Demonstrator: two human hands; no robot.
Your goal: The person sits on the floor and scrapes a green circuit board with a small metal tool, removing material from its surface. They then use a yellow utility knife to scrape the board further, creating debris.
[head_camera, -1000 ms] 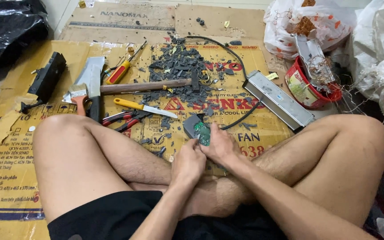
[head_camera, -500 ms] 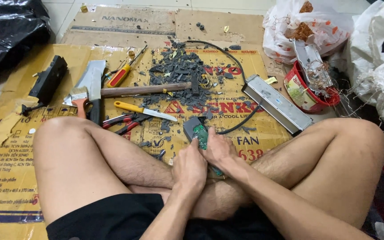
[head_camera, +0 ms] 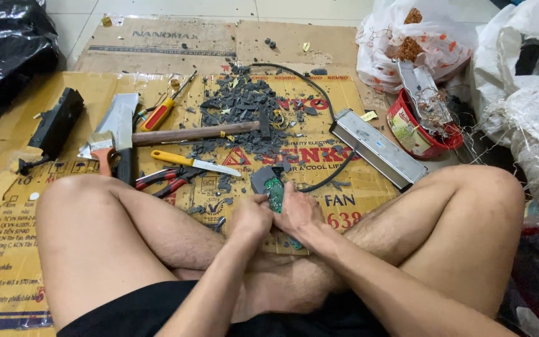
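Hands meet low at centre, above the crossed shins. The left hand (head_camera: 249,217) is closed around the near end of a small green circuit board (head_camera: 276,192), fingers curled tight; the right hand (head_camera: 299,212) clamps the same board from the right side. The board stands nearly upright between them, a grey casing piece (head_camera: 262,179) touching its far edge. A black cable (head_camera: 325,181) runs from that piece toward the long metal housing (head_camera: 378,148) on the right.

Risk noted: the board edge sits against bare palms, so a sudden snap could likely cut skin. Fragments could fly toward the bare legs. Loose dark debris (head_camera: 244,106) lies far of the hands on the cardboard (head_camera: 45,262), beside a hammer (head_camera: 201,132), a yellow-handled knife (head_camera: 194,163) and red pliers (head_camera: 166,180), all within reach of a slipping hand.
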